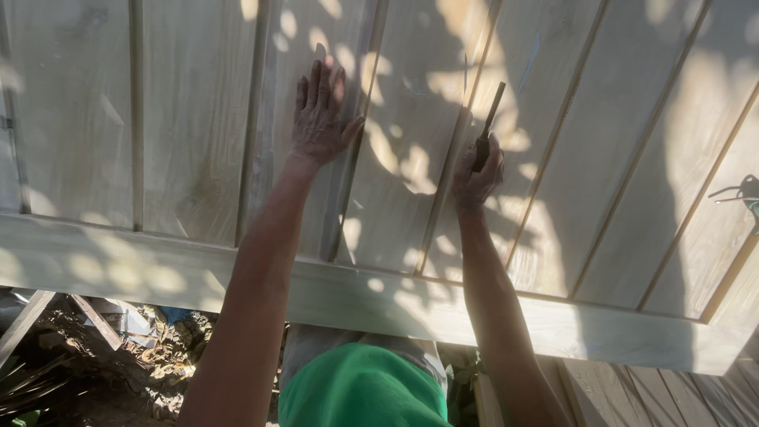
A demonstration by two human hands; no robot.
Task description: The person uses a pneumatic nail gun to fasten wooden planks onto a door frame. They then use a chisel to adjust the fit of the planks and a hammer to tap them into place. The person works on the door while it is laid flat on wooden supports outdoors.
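Your right hand [477, 175] wraps the handle of the dark tool [488, 126], so its grip end is hidden. The wooden panel [198, 119] runs off three edges. At the right edge a dark metal object [743, 194], perhaps a clamp, is cut off.

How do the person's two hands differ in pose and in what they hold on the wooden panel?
The left hand lies flat and open, fingers spread on a board; the right hand is closed around a dark chisel-like tool. The left hand holds nothing; the right hand sets the tool along a groove. Both reach up over the pale wooden panel.
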